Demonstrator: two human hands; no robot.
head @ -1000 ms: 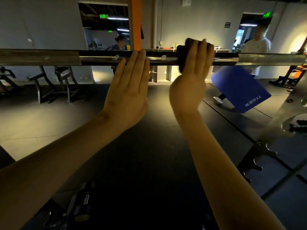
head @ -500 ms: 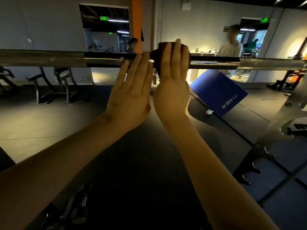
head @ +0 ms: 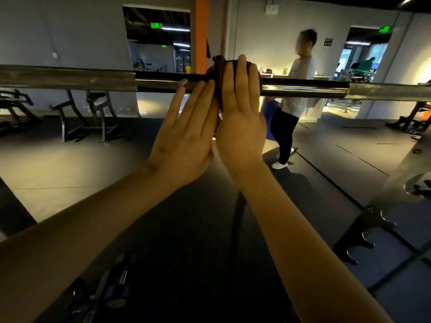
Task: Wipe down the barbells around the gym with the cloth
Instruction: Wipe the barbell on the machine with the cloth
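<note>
**Figure: Cloth held to a racked barbell, both grips raised**

Nearest my view, two bare forearms rise from the lower edge of the frame. Some metal gear (head: 112, 287) lies below them, too dim to identify. At lower right stands a rack upright (head: 363, 234) with a row of hooks.

The left grip (head: 184, 134) is spread flat with its fingers straight, their tips touching the barbell (head: 303, 88); it has hold of nothing. Just beside it, and touching it at the heel of the palm, is the right grip (head: 240, 113). This one lies with extended fingers over the dark cloth (head: 218, 75) and presses it against the bar. Its thumb is hidden, so I cannot tell whether it closes underneath.

The barbell runs level across the whole frame, smooth in the middle and knurled toward both ends. The cloth is bunched round it at mid-span.

Beyond the bar, a person in a white top (head: 303, 68) stands on the dark floor (head: 70, 159), with a blue object (head: 270, 108) at their side. Benches (head: 93, 113) stand at the left wall. Farthest back are an orange pillar (head: 201, 31) and a doorway with a green sign (head: 156, 25).
</note>
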